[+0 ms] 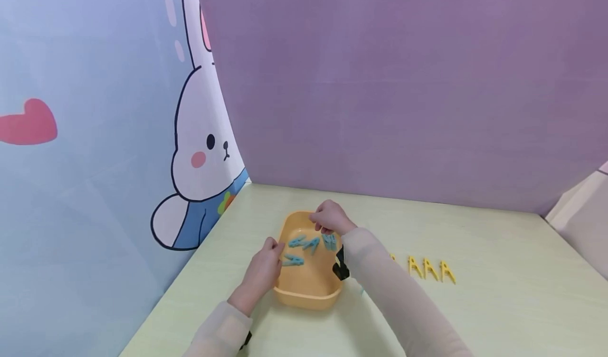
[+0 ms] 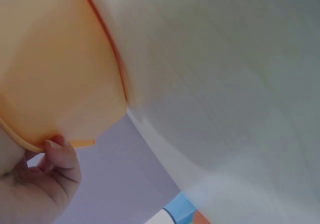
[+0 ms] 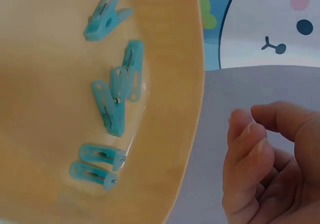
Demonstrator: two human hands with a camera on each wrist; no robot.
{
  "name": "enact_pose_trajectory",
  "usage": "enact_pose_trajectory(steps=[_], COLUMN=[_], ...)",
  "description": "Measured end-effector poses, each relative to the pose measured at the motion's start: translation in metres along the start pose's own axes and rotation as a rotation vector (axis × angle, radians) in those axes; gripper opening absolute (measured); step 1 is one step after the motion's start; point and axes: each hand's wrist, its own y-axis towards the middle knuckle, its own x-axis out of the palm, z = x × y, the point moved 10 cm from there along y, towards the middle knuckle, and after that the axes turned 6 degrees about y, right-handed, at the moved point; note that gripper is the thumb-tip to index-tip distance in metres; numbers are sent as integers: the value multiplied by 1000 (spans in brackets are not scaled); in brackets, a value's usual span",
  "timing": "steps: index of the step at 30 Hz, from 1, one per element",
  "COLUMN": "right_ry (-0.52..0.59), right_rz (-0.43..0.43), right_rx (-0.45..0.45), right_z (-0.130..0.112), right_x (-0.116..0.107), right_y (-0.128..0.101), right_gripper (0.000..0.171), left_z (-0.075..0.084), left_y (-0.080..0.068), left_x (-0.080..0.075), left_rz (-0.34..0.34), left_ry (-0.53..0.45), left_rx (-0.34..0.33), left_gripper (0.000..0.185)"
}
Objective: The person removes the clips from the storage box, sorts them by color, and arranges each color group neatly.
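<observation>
An orange-yellow plastic tub [image 1: 309,298] sits on the pale green table [image 1: 499,272]. Several blue clothes pegs [image 1: 311,243] lie loose on its floor [image 3: 112,103]. My left hand [image 1: 263,270] grips the tub's left rim, with the thumb [image 2: 60,156] hooked on the edge of the tub [image 2: 55,68]. Over the tub's far rim hovers my right hand [image 1: 330,218]. In the right wrist view its fingers [image 3: 250,121] are loosely curled beside the tub wall [image 3: 175,134] and hold nothing.
A row of yellow clothes pegs [image 1: 429,269] lies on the table to the right of the tub, partly behind my right sleeve. A bunny backdrop [image 1: 199,151] closes the left side and a purple wall [image 1: 404,82] the back. A white panel [image 1: 584,214] stands at far right.
</observation>
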Motion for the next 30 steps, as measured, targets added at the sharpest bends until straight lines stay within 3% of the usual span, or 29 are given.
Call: enact_pose_trajectory(steps=[6,14,20,30], right_ry=[-37,-86,-145,-267], right_rz=[25,-27,-55,-17], right_rx=[33,73,63,48], right_z=[4,4,4,8], right_x=[7,24,38,46], right_y=[5,7,10,11], right_gripper=[37,35,43,39], left_z=[-2,-2,-2,-2], left_y=[2,3,3,2], left_x=[2,2,3,-2], left_rz=[-15,-28,-33,2], left_ry=[-6,-3,11,26], left_rx=[-16,-20,-31,-12], left_gripper=[42,43,42,42])
